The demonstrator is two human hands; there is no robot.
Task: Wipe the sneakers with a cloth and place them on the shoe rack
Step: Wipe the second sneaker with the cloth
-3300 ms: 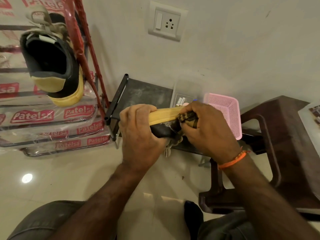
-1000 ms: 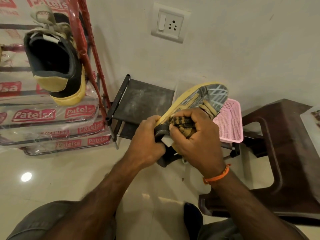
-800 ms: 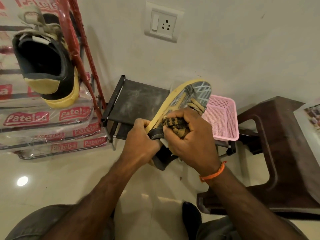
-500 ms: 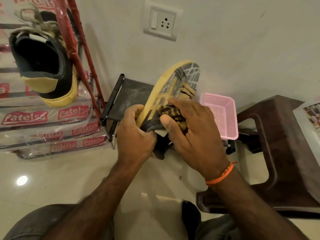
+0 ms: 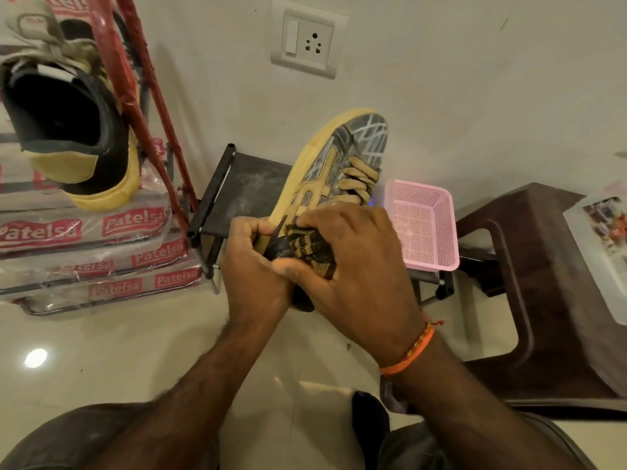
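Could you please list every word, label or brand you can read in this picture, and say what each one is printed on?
"Patelsa": red labels repeated on the plastic wrap around the shoe rack shelves; some copies are creased or cut off.
Tab on the racked sneaker: too blurred to read.
Printed box at the right edge: too blurred to read.
Held sneaker, cloth, wall socket: no text visible.

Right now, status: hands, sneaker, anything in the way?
Left hand grips sneaker at heel. Right hand presses cloth on its side. Other sneaker already on rack. Nothing in the way.
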